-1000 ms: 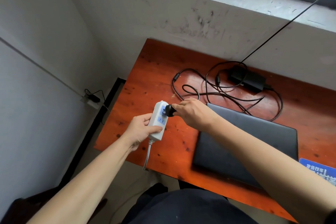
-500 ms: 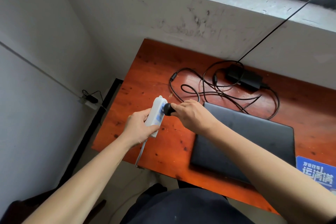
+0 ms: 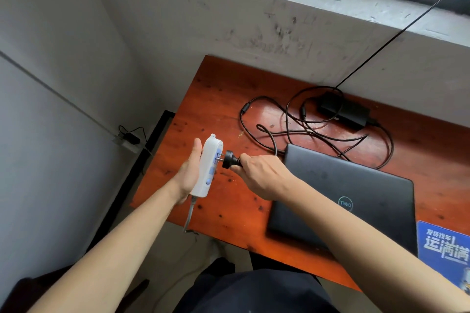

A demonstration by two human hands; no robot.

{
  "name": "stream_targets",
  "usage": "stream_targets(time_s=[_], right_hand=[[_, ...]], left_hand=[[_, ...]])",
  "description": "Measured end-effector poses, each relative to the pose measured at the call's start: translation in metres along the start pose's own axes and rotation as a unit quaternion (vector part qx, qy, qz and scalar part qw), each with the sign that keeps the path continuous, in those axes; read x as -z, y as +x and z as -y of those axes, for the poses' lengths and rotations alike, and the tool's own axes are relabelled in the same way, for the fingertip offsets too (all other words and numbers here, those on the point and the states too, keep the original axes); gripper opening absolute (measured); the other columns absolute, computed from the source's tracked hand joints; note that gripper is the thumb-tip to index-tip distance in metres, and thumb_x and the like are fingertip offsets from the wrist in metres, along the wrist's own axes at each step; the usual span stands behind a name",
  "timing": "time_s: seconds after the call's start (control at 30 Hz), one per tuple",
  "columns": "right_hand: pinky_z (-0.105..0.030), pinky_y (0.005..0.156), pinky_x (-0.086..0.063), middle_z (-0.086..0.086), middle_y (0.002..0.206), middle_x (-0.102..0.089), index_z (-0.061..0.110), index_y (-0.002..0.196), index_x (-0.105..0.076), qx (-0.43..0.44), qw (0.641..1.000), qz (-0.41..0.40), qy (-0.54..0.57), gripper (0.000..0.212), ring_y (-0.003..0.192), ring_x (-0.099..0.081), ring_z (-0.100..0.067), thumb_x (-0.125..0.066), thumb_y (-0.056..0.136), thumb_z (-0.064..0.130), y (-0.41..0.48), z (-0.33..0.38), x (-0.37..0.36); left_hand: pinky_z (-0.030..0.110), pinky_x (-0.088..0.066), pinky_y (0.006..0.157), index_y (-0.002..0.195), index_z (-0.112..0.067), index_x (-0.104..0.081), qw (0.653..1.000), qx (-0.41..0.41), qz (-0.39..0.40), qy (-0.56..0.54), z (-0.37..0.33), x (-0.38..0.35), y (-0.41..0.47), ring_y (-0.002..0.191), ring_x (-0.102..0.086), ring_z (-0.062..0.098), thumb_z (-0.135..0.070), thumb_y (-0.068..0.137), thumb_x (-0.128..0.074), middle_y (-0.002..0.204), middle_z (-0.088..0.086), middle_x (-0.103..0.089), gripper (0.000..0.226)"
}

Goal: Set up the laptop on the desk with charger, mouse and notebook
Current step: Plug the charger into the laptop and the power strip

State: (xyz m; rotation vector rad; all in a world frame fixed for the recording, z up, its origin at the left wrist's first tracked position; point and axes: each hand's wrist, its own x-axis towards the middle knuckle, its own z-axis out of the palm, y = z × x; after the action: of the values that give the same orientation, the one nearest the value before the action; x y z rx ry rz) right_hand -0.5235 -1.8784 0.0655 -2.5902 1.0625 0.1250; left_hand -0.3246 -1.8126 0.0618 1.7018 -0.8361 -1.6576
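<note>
My left hand (image 3: 189, 173) gripped the strip (image 3: 206, 166); my right hand (image 3: 262, 175) gripped the plug (image 3: 230, 160), prongs partly in, above the counter (image 3: 229, 99).

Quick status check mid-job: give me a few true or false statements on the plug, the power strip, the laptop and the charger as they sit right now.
1. The left hand holds the white power strip. True.
2. The black plug is fully seated. False: its metal prongs still show between plug and strip.
3. The right hand grips the plug. True.
4. The laptop is open. False: its lid is shut, logo up, flat on the desk.
5. The charger brick lies on the laptop. False: it rests on the desk behind it.
</note>
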Motion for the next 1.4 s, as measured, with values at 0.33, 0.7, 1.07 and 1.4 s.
stream_targets(time_s=[0.33,0.7,1.07,1.4], right_hand=[[-0.030,0.042,-0.017,0.005,0.052,-0.036,0.016,0.082,-0.038,0.075,0.992,-0.015,-0.104,0.042,0.039,-0.033,-0.015,-0.028,0.106,0.050,-0.003,0.004,0.030],[-0.028,0.042,-0.009,-0.005,0.052,-0.048,0.015,0.074,-0.051,0.094,0.983,-0.010,-0.159,0.043,0.040,-0.027,-0.022,-0.040,0.106,0.043,-0.012,0.017,0.046],[-0.028,0.041,-0.014,0.003,0.050,-0.028,0.014,0.075,-0.042,0.083,0.984,-0.018,-0.158,0.047,0.037,-0.020,-0.017,-0.032,0.106,0.047,0.007,0.013,0.048],[-0.038,0.073,-0.045,0.000,0.071,-0.062,0.017,0.080,-0.053,0.130,0.989,-0.006,-0.069,0.051,0.064,-0.057,-0.024,-0.031,0.102,0.058,0.015,-0.026,0.025]], left_hand=[[0.033,-0.052,0.065,0.115,-0.010,-0.064,0.999,0.017,-0.032,0.027,-0.003,-0.009,-0.005,0.069,-0.065,0.018,-0.068,0.096,-0.008,0.082,0.008,-0.066,0.082],[0.034,-0.035,0.110,0.146,-0.014,-0.043,0.984,-0.078,-0.061,0.148,-0.003,-0.016,0.004,0.131,-0.048,0.020,-0.057,0.102,-0.010,0.142,0.013,-0.053,0.069],[0.030,-0.048,0.059,0.080,-0.020,-0.063,1.000,-0.014,-0.014,0.008,-0.006,-0.009,0.010,0.055,-0.057,0.012,-0.067,0.097,-0.010,0.061,-0.002,-0.060,0.073],[0.031,-0.052,0.068,0.093,-0.013,-0.067,0.990,0.058,-0.029,0.124,0.003,0.007,0.037,0.073,-0.067,0.019,-0.073,0.093,-0.014,0.081,0.008,-0.070,0.080]])
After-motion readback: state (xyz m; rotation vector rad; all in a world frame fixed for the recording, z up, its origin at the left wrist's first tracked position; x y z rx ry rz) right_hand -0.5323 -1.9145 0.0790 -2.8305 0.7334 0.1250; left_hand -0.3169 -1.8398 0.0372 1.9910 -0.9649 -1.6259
